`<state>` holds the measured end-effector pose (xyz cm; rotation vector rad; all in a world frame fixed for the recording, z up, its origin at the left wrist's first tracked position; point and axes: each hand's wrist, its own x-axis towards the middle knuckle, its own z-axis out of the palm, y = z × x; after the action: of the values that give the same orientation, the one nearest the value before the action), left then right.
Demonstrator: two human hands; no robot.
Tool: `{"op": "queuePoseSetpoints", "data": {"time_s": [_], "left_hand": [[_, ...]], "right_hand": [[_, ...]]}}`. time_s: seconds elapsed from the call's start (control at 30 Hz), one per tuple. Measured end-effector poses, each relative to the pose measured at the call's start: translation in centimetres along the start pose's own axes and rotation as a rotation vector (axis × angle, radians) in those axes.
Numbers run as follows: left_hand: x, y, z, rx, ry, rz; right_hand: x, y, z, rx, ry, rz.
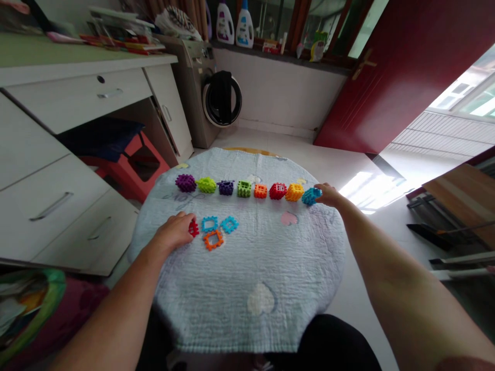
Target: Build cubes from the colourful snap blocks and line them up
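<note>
My right hand [328,195] has its fingers closed on a blue block [310,196] at the right end of a row on the cloth. Leftward from it stand a yellow block [294,192], a red block [277,191], an orange block [260,191], a green block [244,189] and several more. My left hand [178,230] pinches a red notched panel [194,228], partly hidden by the fingers. Beside it lie a blue square frame [210,223], a second blue frame [229,224] and an orange frame [213,240].
A pale patterned cloth [247,273] covers the round table. White drawers [58,201] and a red stool [139,159] stand at left. Behind are a washing machine [197,87] with its door open and a red door [398,72]. A bin [58,304] sits at lower left.
</note>
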<state>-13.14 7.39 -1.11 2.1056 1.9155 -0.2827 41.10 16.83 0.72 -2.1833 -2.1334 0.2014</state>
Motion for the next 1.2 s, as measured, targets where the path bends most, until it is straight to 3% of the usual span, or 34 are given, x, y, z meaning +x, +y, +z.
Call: {"op": "queuePoseSetpoints", "data": {"time_s": [0.13, 0.23, 0.33, 0.43, 0.53, 0.7, 0.8, 0.93, 1.2], "left_hand": [[-0.4, 0.3, -0.6, -0.015, 0.0, 0.01], [-0.7, 0.6, -0.9, -0.009, 0.012, 0.01], [-1.1, 1.2, -1.1, -0.025, 0.023, 0.022], [-1.4, 1.9, -1.2, -0.045, 0.028, 0.044], [-1.5, 2.5, -1.1, -0.063, 0.043, 0.07], [-1.5, 2.5, -1.1, -0.112, 0.045, 0.115], [-1.4, 2.3, -1.0, -0.119, 0.057, 0.11], [-1.5, 2.2, -1.1, -0.096, 0.05, 0.079], [-1.7, 2.2, -1.4, -0.081, 0.02, 0.052]], "right_hand": [[-1.6, -1.1, -0.1, 0.066, 0.159, 0.027], [-3.9, -4.0, -0.2, 0.135, 0.253, -0.004], [-6.6, -9.1, 0.6, 0.2, 0.214, -0.153], [-9.1, -15.7, 2.6, 0.274, 0.019, -0.331], [-11.0, -22.1, 4.9, 0.296, -0.089, -0.44], [-11.6, -28.8, 7.2, 0.283, -0.05, -0.51], [-10.7, -30.8, 7.5, 0.246, -0.034, -0.498], [-9.9, -32.3, 7.8, 0.138, -0.123, -0.468], [-10.5, -31.6, 6.4, -0.082, -0.247, -0.331]]}}
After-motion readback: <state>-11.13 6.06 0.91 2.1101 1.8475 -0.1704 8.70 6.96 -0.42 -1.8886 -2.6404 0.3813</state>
